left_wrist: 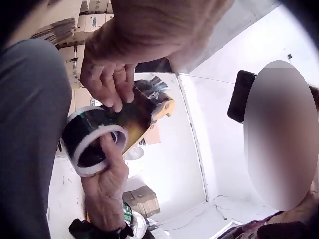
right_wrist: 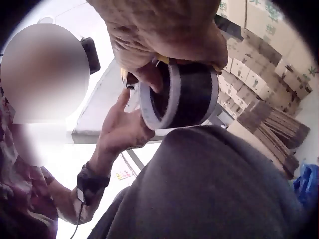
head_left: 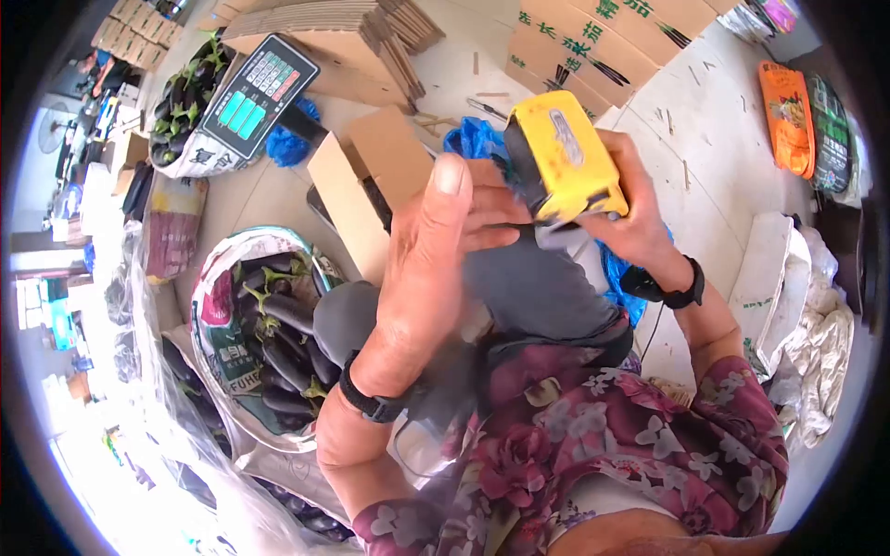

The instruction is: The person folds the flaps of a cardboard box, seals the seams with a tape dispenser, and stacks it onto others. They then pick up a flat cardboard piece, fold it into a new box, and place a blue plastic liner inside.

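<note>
My right hand [head_left: 640, 199] grips a yellow tape dispenser [head_left: 575, 153] loaded with a roll of dark tape. In the left wrist view the right thumb sits inside the core of the tape roll [left_wrist: 89, 127]. My left hand [head_left: 422, 255] is beside the dispenser, its fingers reaching to the dark tape side and its thumb raised apart. The left wrist view shows the left fingertips right at the tape, near the dispenser's cutting end. An open cardboard box [head_left: 348, 218] stands behind the left hand.
A sack of eggplants [head_left: 287, 343] stands at the left, near the knee. Behind it are a digital scale display [head_left: 255, 102] and another sack of eggplants [head_left: 190, 97]. Flattened cartons [head_left: 320, 42] and printed boxes [head_left: 593, 46] are at the back. Blue plastic [head_left: 475, 139] lies on the floor.
</note>
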Demonstrator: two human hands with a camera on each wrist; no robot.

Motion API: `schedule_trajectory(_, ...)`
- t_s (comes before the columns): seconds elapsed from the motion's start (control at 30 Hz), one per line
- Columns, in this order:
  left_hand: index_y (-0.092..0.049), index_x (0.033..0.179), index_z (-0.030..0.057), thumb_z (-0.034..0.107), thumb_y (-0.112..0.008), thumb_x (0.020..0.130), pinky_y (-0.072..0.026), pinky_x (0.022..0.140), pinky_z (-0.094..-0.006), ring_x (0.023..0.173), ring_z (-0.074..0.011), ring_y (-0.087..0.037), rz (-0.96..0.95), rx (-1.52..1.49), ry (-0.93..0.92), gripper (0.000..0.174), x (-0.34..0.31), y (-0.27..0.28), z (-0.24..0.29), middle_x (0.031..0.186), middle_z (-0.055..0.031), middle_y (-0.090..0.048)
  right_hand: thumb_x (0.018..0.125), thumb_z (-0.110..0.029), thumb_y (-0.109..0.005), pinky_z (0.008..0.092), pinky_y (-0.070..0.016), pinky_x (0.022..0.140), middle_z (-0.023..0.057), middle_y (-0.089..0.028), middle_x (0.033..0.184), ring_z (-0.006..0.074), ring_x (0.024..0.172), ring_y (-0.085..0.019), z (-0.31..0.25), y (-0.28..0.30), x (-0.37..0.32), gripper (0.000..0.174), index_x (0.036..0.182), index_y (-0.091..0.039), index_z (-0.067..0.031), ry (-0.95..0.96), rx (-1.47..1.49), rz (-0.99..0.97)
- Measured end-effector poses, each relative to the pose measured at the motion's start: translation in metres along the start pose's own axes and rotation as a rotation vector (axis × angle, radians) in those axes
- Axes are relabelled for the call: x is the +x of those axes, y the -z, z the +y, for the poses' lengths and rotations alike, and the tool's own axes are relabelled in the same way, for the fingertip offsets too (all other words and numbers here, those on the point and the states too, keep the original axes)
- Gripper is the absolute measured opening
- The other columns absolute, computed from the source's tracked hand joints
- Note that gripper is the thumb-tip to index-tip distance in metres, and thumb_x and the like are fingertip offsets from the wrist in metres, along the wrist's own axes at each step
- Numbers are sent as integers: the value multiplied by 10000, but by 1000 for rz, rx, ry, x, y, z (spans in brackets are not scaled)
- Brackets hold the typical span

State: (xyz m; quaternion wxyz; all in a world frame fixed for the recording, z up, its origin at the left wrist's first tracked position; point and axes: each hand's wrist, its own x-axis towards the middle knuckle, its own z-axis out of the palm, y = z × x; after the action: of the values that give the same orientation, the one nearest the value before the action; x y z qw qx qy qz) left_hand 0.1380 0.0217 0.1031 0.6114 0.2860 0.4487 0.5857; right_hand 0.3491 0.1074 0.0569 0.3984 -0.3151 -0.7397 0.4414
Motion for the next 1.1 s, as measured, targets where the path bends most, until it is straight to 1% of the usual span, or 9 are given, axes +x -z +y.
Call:
schedule_trajectory(0.13, -583, 1202, -27, 473, -455, 1011, -537, 808, -363, 922, -233, -684, 12, 173, -80, 550, -8, 2, 9, 1099, -155, -675, 712, -101, -792, 328, -468, 864, 126, -587, 1077, 261, 974, -605, -7, 0, 20, 568, 1205, -517, -40, 181, -245, -78)
schedule_trajectory(0.2, -601, 1209, -39, 378, -467, 1029, -545, 808, -347, 898, -197, -683, -5, 229, -83, 474, -12, 8, 13, 1074, -129, -689, 697, -109, -805, 335, -473, 856, 133, -594, 1073, 285, 957, -612, -13, -5, 27, 578, 1199, -525, -45, 220, -301, -114)
schedule_trajectory(0.4, -649, 1120, -37, 261, -488, 1034, -548, 727, -281, 815, -131, -667, 7, 253, -150, 349, -13, 37, 17, 920, -73, -694, 632, -171, -870, 382, -498, 846, 158, -636, 1071, 348, 979, -632, -41, -8, 54, 648, 1188, -558, -56, 195, -429, -287)
schedule_trajectory(0.47, -659, 1037, -27, 217, -503, 1026, -542, 692, -255, 738, -100, -634, 36, 591, -181, 290, -16, 49, 27, 839, -47, -661, 600, -228, -896, 399, -502, 857, 177, -640, 1099, 374, 1008, -626, -48, -12, 64, 708, 1198, -561, -52, 232, -517, -359)
schedule_trajectory(0.53, -646, 965, -27, 173, -510, 1018, -517, 631, -225, 661, -71, -587, 120, 582, -242, 248, -17, 57, 32, 764, -19, -623, 576, -275, -908, 408, -500, 867, 172, -636, 1105, 382, 1017, -618, -49, -21, 76, 767, 1216, -549, -52, 242, -528, -405)
schedule_trajectory(0.6, -645, 893, -46, 84, -536, 970, -474, 531, -249, 563, -104, -600, 197, 718, -327, 187, -13, 73, 40, 649, -60, -635, 538, -363, -915, 406, -481, 893, 173, -616, 1149, 389, 1018, -614, -51, -30, 89, 883, 1259, -526, -33, 367, -623, -436)
schedule_trajectory(0.73, -625, 826, -31, 110, -542, 969, -404, 525, -233, 575, -58, -493, 313, 668, -317, 217, -13, 115, 51, 616, -10, -549, 562, -390, -901, 426, -476, 901, 171, -593, 1185, 409, 1048, -586, -60, -72, 123, 906, 1291, -496, -36, 439, -651, -520)
schedule_trajectory(0.77, -617, 818, -26, 130, -540, 975, -382, 528, -228, 582, -53, -468, 342, 646, -290, 235, -14, 124, 52, 623, 3, -538, 634, -327, -872, 450, -499, 824, 182, -629, 1039, 417, 956, -606, -62, -88, 128, 702, 1171, -519, -45, 532, -619, -502)
schedule_trajectory(1.1, -621, 874, -27, 173, -549, 982, -390, 589, -228, 664, -44, -458, 359, 455, -155, 239, 2, 228, -27, 685, 25, -520, 640, -278, -869, 444, -532, 765, 191, -635, 1021, 412, 900, -629, 6, -170, 152, 697, 1179, -493, -46, 421, -589, -783)
